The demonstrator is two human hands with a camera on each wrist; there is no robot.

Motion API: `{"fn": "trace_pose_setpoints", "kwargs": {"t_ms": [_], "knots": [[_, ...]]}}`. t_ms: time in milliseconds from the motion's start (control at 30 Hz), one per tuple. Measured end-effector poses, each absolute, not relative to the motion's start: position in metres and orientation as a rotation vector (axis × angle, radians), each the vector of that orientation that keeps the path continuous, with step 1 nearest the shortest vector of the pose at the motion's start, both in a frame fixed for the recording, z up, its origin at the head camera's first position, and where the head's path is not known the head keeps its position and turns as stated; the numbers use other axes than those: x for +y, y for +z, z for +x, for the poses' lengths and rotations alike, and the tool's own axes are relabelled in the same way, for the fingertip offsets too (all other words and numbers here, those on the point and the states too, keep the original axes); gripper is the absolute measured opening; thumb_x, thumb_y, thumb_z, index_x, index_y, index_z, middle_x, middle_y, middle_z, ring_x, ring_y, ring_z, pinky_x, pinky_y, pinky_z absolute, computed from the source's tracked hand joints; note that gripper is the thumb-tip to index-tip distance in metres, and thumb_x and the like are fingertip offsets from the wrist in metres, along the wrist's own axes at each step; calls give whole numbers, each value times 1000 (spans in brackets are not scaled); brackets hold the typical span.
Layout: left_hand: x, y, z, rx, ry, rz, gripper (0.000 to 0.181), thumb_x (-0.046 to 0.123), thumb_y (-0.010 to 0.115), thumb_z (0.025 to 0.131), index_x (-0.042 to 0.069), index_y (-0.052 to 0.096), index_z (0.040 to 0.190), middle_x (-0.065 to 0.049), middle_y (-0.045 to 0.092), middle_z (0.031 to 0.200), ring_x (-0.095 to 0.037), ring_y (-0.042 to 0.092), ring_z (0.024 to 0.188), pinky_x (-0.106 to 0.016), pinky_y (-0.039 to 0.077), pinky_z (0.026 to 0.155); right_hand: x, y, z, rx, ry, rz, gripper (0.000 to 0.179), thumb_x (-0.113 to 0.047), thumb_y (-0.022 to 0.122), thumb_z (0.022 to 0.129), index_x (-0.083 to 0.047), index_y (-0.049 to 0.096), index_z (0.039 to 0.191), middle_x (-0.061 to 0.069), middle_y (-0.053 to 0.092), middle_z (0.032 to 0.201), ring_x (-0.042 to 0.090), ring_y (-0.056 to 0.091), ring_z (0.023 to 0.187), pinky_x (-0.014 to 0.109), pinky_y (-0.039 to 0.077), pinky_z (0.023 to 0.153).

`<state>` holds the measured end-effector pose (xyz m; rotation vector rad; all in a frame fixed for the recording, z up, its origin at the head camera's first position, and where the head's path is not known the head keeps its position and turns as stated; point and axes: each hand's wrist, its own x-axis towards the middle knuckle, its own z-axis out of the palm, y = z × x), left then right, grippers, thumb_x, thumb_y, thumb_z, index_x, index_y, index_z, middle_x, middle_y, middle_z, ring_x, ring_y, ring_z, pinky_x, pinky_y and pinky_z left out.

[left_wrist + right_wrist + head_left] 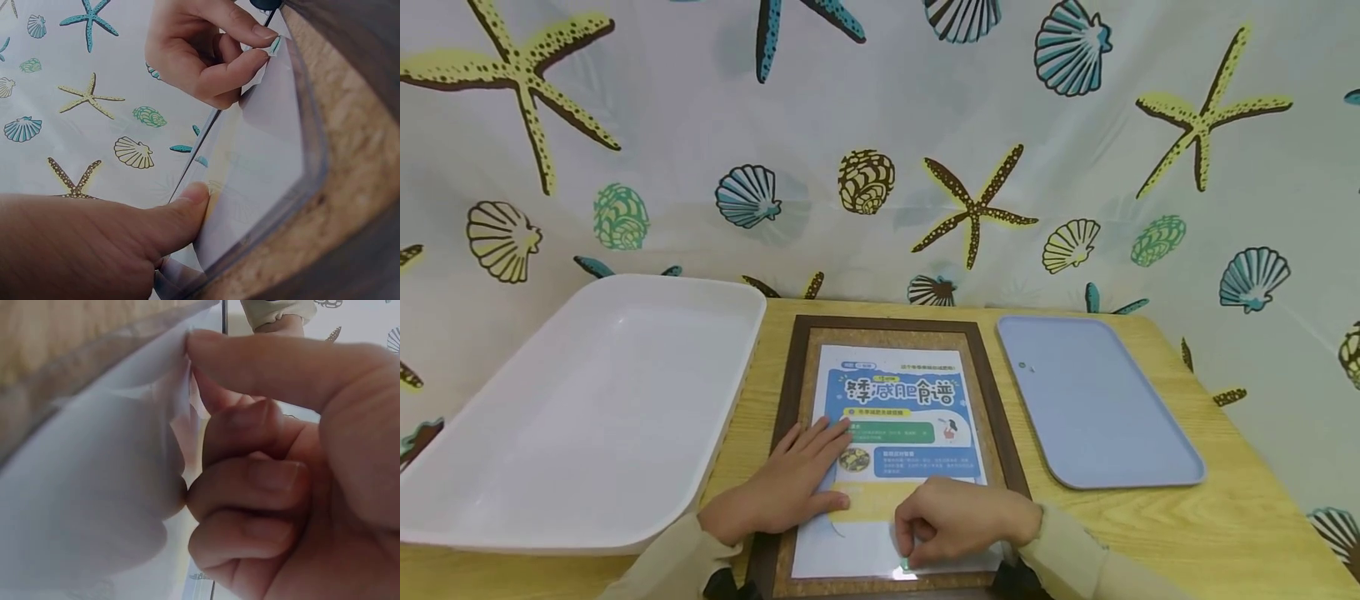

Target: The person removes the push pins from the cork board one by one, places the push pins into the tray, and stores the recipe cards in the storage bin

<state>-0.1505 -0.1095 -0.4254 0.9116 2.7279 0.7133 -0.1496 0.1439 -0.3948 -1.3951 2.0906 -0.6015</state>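
A printed poster (pixel 895 392) with blue, green and yellow areas lies on a cork board (pixel 887 337) in a dark brown frame (pixel 790 375). Clear plastic (pixel 315 144) shows along the poster's edge. My left hand (pixel 793 483) rests with straight, spread fingers on the poster's left side, its thumb (pixel 187 209) on the lower part. Near the bottom edge, my right hand (pixel 958 521) pinches a small green tab (pixel 275 45) between thumb and index finger. The other right fingers (pixel 250 481) are curled in close to the sheet.
A large white tray (pixel 617 400) stands left of the frame on the wooden table (pixel 1150 533). To the right lies a shallow pale blue tray (pixel 1097 408) with a small speck on it. Behind the table hangs a white cloth (pixel 850 108) printed with starfish and shells.
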Motion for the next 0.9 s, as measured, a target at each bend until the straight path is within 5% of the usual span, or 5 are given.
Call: {"fn": "trace_pose_setpoints", "kwargs": {"t_ms": [900], "knots": [[-109, -425, -151, 2726, 722, 888, 76, 43, 60, 92, -2, 33, 147, -17, 26, 157, -42, 17, 146, -66, 10, 112, 141, -395, -152, 2054, -607, -1462, 7, -1, 67, 85, -7, 66, 82, -8, 43, 56, -10, 31, 49, 7, 32, 51]]}}
